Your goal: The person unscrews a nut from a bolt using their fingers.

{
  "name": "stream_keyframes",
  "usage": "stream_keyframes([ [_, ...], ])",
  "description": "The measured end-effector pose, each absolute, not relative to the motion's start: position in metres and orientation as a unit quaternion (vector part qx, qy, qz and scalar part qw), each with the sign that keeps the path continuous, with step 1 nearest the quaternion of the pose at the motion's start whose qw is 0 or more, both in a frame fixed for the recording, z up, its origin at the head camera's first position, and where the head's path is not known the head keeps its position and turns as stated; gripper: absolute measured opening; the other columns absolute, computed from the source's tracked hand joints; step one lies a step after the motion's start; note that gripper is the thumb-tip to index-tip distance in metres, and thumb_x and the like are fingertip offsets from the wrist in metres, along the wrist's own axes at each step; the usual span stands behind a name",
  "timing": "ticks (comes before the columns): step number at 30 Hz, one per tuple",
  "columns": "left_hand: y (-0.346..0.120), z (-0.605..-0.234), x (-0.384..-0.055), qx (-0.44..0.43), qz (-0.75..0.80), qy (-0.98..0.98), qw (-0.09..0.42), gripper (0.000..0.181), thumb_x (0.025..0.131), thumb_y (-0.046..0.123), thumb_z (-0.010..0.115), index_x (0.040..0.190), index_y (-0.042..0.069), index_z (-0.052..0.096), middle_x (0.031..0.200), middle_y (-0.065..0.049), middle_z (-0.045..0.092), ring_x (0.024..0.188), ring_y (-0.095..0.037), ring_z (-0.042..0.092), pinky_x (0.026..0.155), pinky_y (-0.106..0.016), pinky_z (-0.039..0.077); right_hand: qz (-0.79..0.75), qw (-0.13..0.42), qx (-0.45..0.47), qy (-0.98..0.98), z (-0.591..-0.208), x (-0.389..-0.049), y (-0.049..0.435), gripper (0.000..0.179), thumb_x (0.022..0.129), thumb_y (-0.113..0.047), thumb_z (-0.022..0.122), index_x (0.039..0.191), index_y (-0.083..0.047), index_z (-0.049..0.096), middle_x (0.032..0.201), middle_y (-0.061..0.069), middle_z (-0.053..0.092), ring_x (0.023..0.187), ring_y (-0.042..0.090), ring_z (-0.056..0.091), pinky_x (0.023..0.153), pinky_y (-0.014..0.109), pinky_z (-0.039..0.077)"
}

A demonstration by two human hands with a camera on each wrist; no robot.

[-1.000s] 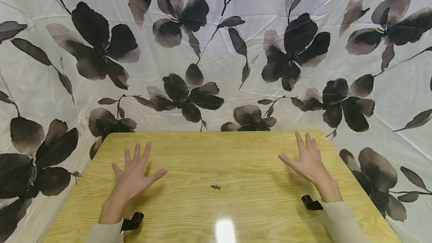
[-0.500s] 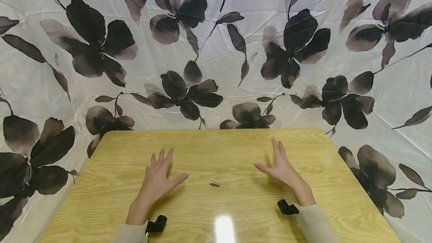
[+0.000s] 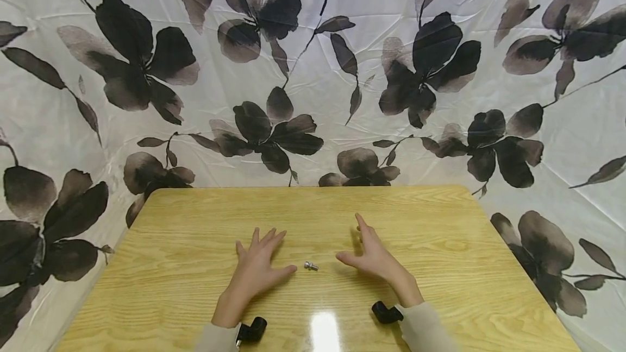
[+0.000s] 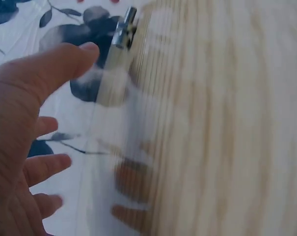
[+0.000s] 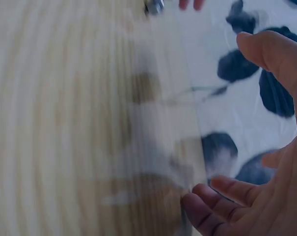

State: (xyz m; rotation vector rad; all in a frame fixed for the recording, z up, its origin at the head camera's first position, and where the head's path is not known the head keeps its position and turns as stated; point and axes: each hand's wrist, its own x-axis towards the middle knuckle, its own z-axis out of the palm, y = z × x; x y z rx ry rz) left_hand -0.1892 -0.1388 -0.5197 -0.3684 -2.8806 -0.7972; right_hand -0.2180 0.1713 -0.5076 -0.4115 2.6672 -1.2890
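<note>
On the wooden table lies a small shiny metal bolt [image 3: 310,266] with a thick head and a thinner shank. My left hand [image 3: 256,269] hovers just left of it, fingers spread and thumb tip close to the head. To the right is my right hand [image 3: 380,261], its thumb pointing toward the bolt from a somewhat wider gap. Neither hand holds anything. In the left wrist view the bolt [image 4: 122,32] shows past the thumb [image 4: 65,64]; in the right wrist view only part of the bolt [image 5: 154,6] shows at the top edge.
The yellow wood-grain table [image 3: 195,211] has rounded far corners and a bright light reflection near its front. A white sheet [image 3: 337,102] with dark flowers hangs behind and beside it. Each wrist carries a black camera mount, one on the left [image 3: 253,330], one on the right [image 3: 386,313].
Both hands have moved inward from the table's sides toward the bolt, the left going right and the right going left. The bolt stays where it lay.
</note>
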Motion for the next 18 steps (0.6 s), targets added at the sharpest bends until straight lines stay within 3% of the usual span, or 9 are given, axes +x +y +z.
stream_keyframes([
  [3,-0.131,-0.518,-0.188,-0.126,-0.282,-0.949,0.059,0.074,0.081,0.046,0.085,0.143,0.014,0.062,0.131,-0.009,0.071,0.129,-0.041,0.06,0.11,-0.076,0.033,-0.44,0.087,-0.159,0.88,-0.51,-0.214,0.158,0.115,0.086,-0.047,0.08,0.167,-0.012,0.006,0.157,0.028,0.035,0.14,0.043,0.045,0.11,0.062,0.043],
  [6,-0.125,-0.516,-0.187,-0.131,-0.287,-0.947,0.059,0.062,0.081,0.038,0.086,0.134,0.012,0.069,0.107,0.001,0.077,0.104,-0.025,0.07,0.097,-0.059,0.049,-0.442,0.101,-0.186,0.872,-0.51,-0.208,0.146,0.113,0.087,-0.046,0.081,0.166,-0.009,0.009,0.152,0.026,0.042,0.138,0.041,0.047,0.11,0.06,0.045],
  [12,-0.116,-0.515,-0.186,-0.149,-0.284,-0.946,0.055,0.049,0.081,0.032,0.087,0.124,0.012,0.074,0.084,0.011,0.067,0.081,-0.01,0.06,0.083,-0.047,0.044,-0.411,0.118,-0.227,0.875,-0.51,-0.201,0.13,0.107,0.088,-0.048,0.078,0.163,-0.001,0.018,0.141,0.019,0.054,0.131,0.034,0.054,0.111,0.056,0.044],
  [18,-0.111,-0.519,-0.186,-0.16,-0.282,-0.944,0.054,0.05,0.08,0.031,0.087,0.125,0.012,0.074,0.077,0.017,0.062,0.072,-0.003,0.053,0.085,-0.047,0.045,-0.384,0.124,-0.251,0.88,-0.51,-0.199,0.122,0.088,0.092,-0.047,0.074,0.156,0.001,0.038,0.135,0.013,0.06,0.125,0.029,0.058,0.107,0.051,0.049],
])
